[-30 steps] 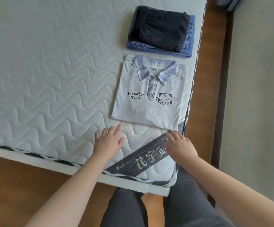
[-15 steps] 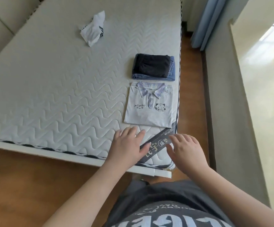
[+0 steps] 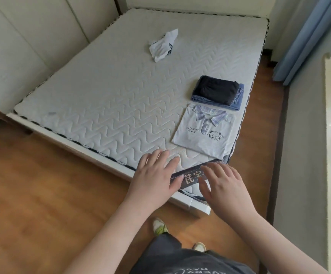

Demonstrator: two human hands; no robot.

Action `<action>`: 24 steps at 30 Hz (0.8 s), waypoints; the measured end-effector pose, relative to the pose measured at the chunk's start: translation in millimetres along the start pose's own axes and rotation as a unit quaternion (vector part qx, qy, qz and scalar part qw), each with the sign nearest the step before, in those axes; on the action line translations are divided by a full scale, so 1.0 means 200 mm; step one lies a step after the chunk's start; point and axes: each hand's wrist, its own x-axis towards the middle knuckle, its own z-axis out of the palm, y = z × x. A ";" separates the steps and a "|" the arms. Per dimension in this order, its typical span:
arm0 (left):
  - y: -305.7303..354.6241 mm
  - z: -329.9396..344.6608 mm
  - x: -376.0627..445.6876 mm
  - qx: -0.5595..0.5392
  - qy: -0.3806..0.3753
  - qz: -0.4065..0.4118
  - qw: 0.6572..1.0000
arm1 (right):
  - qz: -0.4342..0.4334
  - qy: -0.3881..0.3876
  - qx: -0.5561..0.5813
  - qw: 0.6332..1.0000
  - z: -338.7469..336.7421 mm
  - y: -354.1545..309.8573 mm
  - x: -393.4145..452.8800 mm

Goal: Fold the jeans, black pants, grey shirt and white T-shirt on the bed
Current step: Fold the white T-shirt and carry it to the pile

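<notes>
Both bare forearms are stretched forward from the bottom of the view, converging slightly, with the wrists held straight. The left hand point(image 3: 156, 175) is turned palm down, its fingers point(image 3: 161, 157) spread and extended and the thumb angled inward toward the other hand; nothing is gripped in it. The right hand point(image 3: 225, 183) is likewise held palm down and empty just beside it, the fingers fanned loosely and pointed forward and to the left, the two hands being kept close together but apart.
</notes>
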 end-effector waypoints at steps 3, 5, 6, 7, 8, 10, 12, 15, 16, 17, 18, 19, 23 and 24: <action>-0.06 -0.04 -0.14 0.006 0.003 -0.034 0.999 | -0.036 -0.009 0.006 0.999 -0.01 -0.11 0.02; -0.12 -0.06 -0.24 0.010 0.006 -0.068 0.998 | -0.059 -0.013 0.011 0.998 -0.01 -0.20 0.05; -0.15 -0.07 -0.29 0.009 0.002 -0.086 0.996 | -0.072 -0.018 0.014 0.997 -0.01 -0.25 0.07; -0.20 -0.07 -0.34 0.006 -0.005 -0.105 0.994 | -0.086 -0.022 0.018 0.996 0.00 -0.30 0.09; -0.24 -0.08 -0.40 0.003 -0.012 -0.123 0.992 | -0.103 -0.026 0.022 0.994 0.02 -0.36 0.11; -0.36 -0.09 -0.53 0.005 -0.019 -0.158 0.987 | -0.137 -0.033 0.028 0.990 0.06 -0.51 0.14; -0.49 -0.10 -0.66 0.009 -0.010 -0.195 0.981 | -0.166 -0.031 0.039 0.985 0.10 -0.69 0.19; -0.71 -0.12 -0.90 0.017 -0.008 -0.262 0.965 | -0.219 -0.036 0.049 0.974 0.19 -1.03 0.25; -0.78 -0.13 -0.98 0.018 -0.013 -0.284 0.959 | -0.237 -0.041 0.051 0.969 0.22 -1.16 0.27; -0.85 -0.13 -1.08 0.018 -0.020 -0.303 0.953 | -0.255 -0.048 0.052 0.964 0.25 -1.29 0.28; -0.92 -0.13 -1.17 0.017 -0.025 -0.320 0.947 | -0.274 -0.056 0.054 0.959 0.28 -1.42 0.28; -0.98 -0.13 -1.26 0.018 -0.027 -0.337 0.941 | -0.294 -0.062 0.054 0.952 0.31 -1.55 0.27; -1.22 -0.12 -1.60 0.009 -0.035 -0.396 0.917 | -0.366 -0.093 0.025 0.925 0.41 -2.00 0.25; -1.27 -0.12 -1.67 0.008 -0.036 -0.419 0.907 | -0.381 -0.100 0.018 0.919 0.44 -2.10 0.25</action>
